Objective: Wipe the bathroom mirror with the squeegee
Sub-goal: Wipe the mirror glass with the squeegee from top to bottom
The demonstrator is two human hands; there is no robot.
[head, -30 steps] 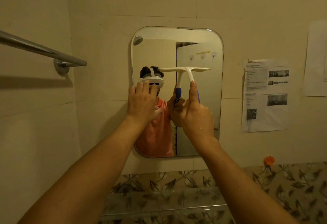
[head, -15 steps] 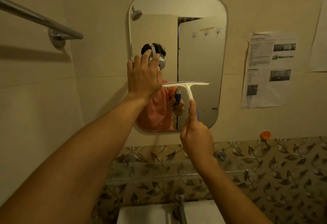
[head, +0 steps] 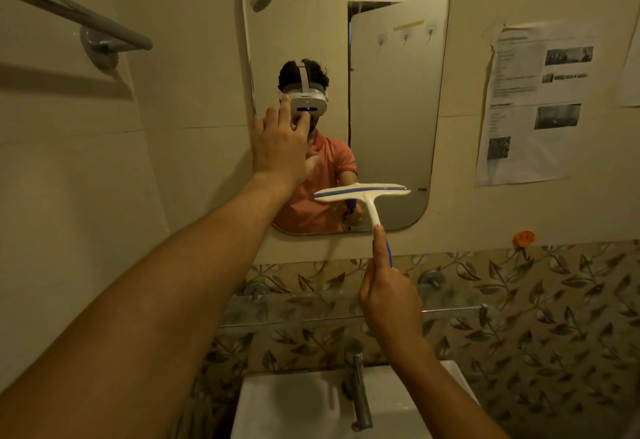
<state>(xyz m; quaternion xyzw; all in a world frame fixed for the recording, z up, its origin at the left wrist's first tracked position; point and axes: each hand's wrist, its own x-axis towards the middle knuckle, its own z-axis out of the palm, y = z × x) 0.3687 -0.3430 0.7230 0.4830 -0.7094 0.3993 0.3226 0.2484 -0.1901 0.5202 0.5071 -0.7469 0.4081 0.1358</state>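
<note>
A tall rounded mirror (head: 388, 99) hangs on the cream tiled wall. My right hand (head: 389, 295) grips the blue handle of a white squeegee (head: 363, 194), index finger stretched up along its stem. The blade lies level near the mirror's lower edge; whether it touches the glass is unclear. My left hand (head: 282, 146) rests flat on the mirror's left side with straight fingers, at the height of the reflected headset.
A metal towel bar (head: 79, 17) juts from the left wall. Printed sheets (head: 530, 106) are taped to the wall right of the mirror, an orange hook (head: 523, 238) below them. Under the mirror run a glass shelf (head: 450, 308), a tap (head: 356, 383) and a white basin (head: 294, 404).
The squeegee has travelled down the mirror from mid-height to near its bottom edge. My view has tilted down, bringing the tap and basin into sight. My left hand stays on the glass.
</note>
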